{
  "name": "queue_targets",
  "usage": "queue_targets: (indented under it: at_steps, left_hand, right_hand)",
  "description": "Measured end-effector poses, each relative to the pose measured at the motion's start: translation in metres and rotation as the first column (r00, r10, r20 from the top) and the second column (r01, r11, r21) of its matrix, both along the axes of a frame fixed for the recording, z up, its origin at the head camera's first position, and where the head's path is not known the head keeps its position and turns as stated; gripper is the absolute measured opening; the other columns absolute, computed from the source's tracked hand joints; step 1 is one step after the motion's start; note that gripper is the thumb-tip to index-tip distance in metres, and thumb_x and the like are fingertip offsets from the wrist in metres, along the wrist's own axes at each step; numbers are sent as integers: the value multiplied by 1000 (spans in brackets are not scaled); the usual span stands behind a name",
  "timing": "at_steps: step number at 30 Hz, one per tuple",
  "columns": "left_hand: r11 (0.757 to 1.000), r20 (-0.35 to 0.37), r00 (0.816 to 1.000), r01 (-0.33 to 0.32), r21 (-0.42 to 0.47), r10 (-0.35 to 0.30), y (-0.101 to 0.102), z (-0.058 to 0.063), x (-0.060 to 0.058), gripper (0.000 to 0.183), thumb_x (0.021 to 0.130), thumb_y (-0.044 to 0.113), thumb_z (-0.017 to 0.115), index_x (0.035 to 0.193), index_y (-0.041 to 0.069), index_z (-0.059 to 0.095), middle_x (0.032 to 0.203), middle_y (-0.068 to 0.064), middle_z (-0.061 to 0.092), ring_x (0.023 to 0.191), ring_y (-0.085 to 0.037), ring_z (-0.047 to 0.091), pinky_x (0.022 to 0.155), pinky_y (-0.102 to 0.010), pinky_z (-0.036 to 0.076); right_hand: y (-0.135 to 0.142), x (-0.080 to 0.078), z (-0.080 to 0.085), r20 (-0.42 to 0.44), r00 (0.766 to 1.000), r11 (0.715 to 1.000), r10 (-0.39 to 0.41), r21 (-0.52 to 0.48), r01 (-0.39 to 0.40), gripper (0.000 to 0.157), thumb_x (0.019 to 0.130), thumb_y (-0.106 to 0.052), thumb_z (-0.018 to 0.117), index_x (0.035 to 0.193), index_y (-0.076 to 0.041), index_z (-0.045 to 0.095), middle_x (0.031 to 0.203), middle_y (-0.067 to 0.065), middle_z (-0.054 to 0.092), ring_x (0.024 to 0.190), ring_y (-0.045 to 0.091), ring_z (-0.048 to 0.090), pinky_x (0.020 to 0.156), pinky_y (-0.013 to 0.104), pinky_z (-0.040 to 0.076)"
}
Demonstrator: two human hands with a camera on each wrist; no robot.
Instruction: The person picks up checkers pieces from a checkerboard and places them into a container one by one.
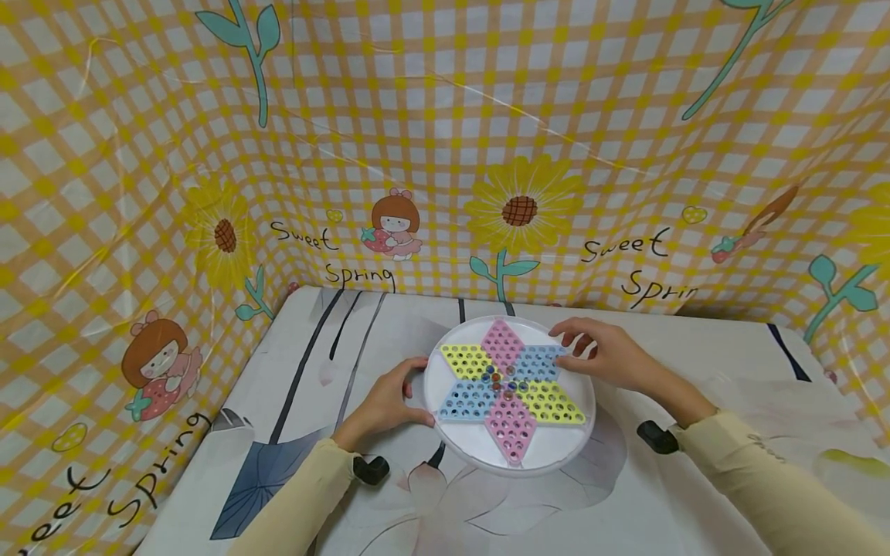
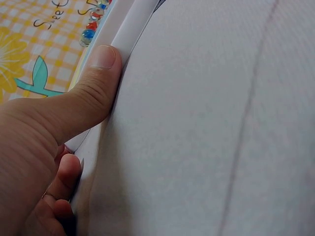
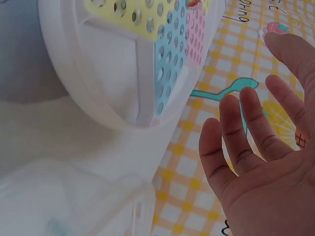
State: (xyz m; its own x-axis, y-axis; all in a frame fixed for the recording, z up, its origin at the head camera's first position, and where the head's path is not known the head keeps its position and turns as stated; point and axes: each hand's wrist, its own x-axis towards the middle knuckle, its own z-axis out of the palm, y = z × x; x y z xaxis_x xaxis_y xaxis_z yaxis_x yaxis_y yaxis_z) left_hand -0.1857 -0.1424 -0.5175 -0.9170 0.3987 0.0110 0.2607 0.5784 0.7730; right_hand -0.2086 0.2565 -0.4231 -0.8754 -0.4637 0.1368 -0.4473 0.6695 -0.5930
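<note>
A round white Chinese checkers board lies on the table, bearing a six-pointed star in pink, yellow and pale blue, dotted with holes. Several glass marbles sit around the star's middle. At the board's left edge, my left hand grips the rim; the left wrist view shows its thumb along the rim and its other fingers partly hidden lower down. My right hand is over the upper right edge, beside a blue point. Its fingers are spread and relaxed in the right wrist view, apart from the board, holding nothing.
A translucent plastic piece shows beside the board in the right wrist view. The pale table has a printed flower and dark line pattern. Behind and to the left hangs a yellow checked cloth. Each wrist carries a small black device.
</note>
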Motion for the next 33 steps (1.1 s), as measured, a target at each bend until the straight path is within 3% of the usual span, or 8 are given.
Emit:
queue_targets:
  at_steps: [7,21,33]
  left_hand:
    - [1000,-5,1000,-11,3,11,1,1,0,100,67,23,98,151,12,45,89,-4,51,80,-16,44,69,-27,37]
    - [1000,-7,1000,-2,9,3,1,0,0,99,67,23,98,150,11,46,89,-4,51,79,-16,44,69,-27,36]
    - [1000,12,1000,-13,1,13,1,0,0,100,66,23,98,151,13,46,89,-4,51,81,-16,45,70,-27,37]
  right_hand:
    - [-14,-2,-9,11,999,999,31,-25,-31,39,87,-16,83,123,-10,67,103,12,68,84,19,62,67,28,53]
    - [-32,0,-35,146,988,998,57,-37,-52,43,89,-18,82,127,-7,66,99,9,66,82,19,59,69,28,51]
    - [-41,1,-43,230,973,998,33,39,-44,36,88,-21,82,121,-13,69,95,1,61,79,18,55,68,30,49]
